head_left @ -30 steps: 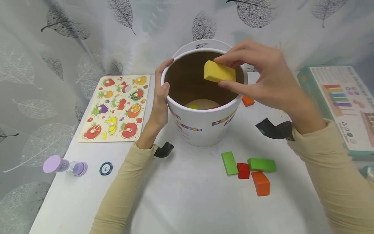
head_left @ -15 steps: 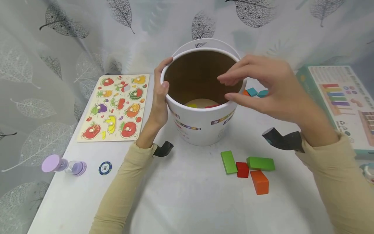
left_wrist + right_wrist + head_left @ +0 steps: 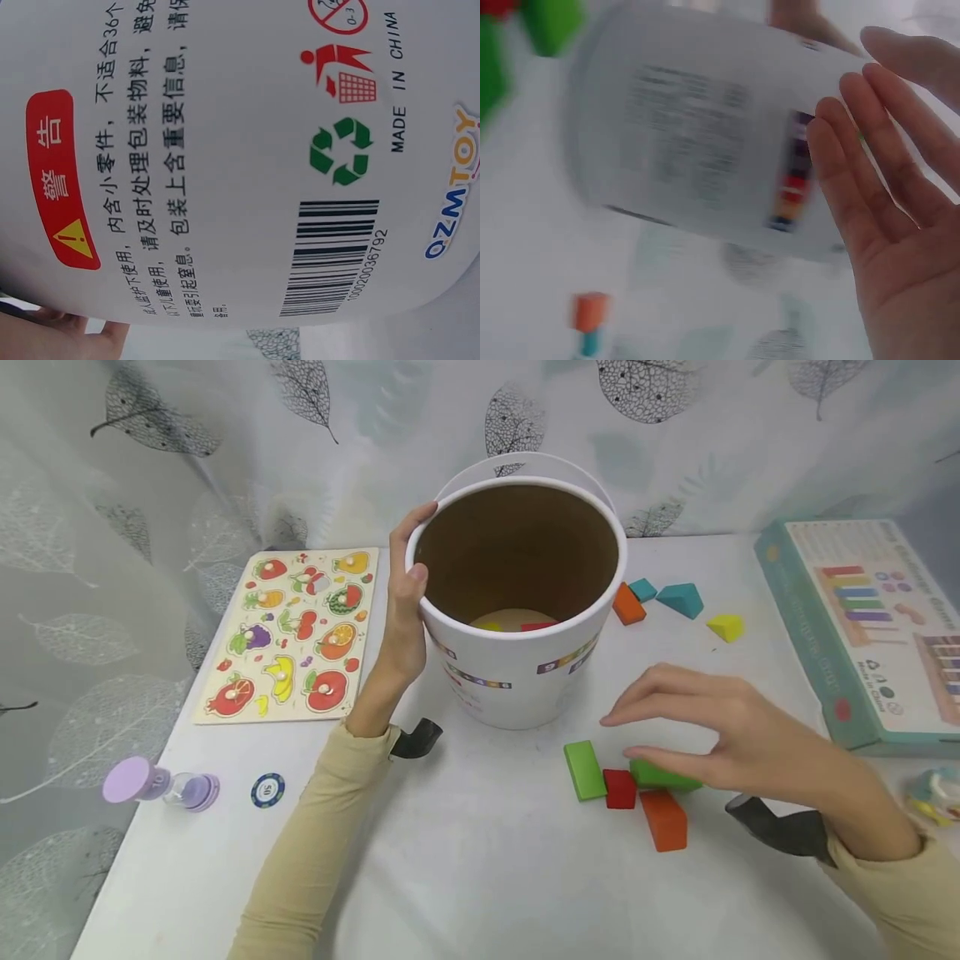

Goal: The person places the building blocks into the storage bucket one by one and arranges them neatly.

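My left hand (image 3: 405, 618) holds the white bucket (image 3: 517, 693) at the left of its rim. Inside, on the bucket's floor, a bit of yellow and a red piece (image 3: 538, 627) show. The bucket's printed wall (image 3: 225, 150) fills the left wrist view. My right hand (image 3: 720, 735), thumb and fingers apart and holding nothing, hovers over a green block (image 3: 647, 774) that it partly hides. Close by lie another green block (image 3: 585, 770), a red block (image 3: 620, 788) and an orange block (image 3: 665, 821). In the right wrist view my straight fingers (image 3: 832, 172) overlap the bucket.
Behind lie an orange block (image 3: 628, 605), teal blocks (image 3: 681, 600) and a yellow wedge (image 3: 726, 627). A toy box (image 3: 870, 635) stands right. Left are a fruit puzzle board (image 3: 292, 635), a 50-marked chip (image 3: 267, 790) and a purple sand timer (image 3: 191, 791). A leaf-print curtain hangs behind.
My right hand held a yellow block over the bucket and let it go. It has since moved down and right to the blocks on the table. The left hand stays on the rim.
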Action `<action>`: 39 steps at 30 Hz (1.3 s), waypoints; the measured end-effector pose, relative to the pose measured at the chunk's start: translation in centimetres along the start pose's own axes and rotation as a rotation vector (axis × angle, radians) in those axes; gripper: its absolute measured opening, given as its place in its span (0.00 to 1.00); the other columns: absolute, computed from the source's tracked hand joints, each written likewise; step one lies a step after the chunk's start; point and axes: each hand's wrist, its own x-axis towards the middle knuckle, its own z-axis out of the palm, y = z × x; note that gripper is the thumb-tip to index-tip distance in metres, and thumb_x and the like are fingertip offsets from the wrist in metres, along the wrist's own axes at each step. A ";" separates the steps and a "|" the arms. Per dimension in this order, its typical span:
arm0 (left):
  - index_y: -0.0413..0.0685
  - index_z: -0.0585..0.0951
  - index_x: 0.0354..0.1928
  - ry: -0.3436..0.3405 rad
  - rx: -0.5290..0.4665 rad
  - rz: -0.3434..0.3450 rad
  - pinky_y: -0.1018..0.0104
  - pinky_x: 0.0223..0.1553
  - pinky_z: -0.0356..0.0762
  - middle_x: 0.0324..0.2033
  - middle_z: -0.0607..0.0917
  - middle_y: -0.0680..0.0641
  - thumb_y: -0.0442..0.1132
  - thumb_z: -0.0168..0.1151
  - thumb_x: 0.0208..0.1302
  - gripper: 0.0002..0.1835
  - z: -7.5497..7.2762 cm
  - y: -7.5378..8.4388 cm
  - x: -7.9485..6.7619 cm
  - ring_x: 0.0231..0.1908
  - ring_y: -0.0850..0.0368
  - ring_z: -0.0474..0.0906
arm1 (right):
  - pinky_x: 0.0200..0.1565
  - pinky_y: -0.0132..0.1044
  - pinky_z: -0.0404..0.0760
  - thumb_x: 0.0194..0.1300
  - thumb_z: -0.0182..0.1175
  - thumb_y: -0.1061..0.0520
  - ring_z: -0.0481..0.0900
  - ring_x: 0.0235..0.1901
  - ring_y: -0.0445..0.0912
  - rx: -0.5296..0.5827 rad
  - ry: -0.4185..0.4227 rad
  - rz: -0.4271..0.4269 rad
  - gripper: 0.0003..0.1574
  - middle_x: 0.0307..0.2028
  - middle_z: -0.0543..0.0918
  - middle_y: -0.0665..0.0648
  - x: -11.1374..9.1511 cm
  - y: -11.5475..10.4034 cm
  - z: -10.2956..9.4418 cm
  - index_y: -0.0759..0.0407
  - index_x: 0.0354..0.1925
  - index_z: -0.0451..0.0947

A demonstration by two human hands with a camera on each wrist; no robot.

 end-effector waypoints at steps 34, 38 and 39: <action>0.45 0.56 0.71 0.001 -0.023 0.014 0.45 0.64 0.63 0.64 0.67 0.42 0.72 0.47 0.57 0.49 -0.1 0.0 0.0 0.63 0.45 0.65 | 0.54 0.25 0.76 0.49 0.76 0.53 0.72 0.55 0.36 -0.087 -0.218 0.187 0.35 0.56 0.75 0.44 -1.2 1.8 4.2 0.47 0.57 0.78; 0.44 0.56 0.71 -0.002 -0.029 0.015 0.45 0.64 0.63 0.65 0.67 0.42 0.72 0.47 0.57 0.49 -0.1 -0.1 0.0 0.63 0.44 0.65 | 0.56 0.21 0.72 0.52 0.74 0.49 0.75 0.55 0.38 -0.020 -0.048 0.027 0.32 0.54 0.78 0.52 0.9 0.5 0.9 0.55 0.55 0.80; 0.45 0.56 0.71 -0.001 -0.027 0.015 0.45 0.64 0.63 0.65 0.67 0.43 0.72 0.46 0.57 0.49 -0.1 -0.1 0.0 0.63 0.44 0.65 | 0.56 0.22 0.72 0.53 0.74 0.48 0.76 0.54 0.39 -0.001 -0.004 -0.015 0.31 0.53 0.79 0.55 1.5 0.3 0.0 0.58 0.54 0.81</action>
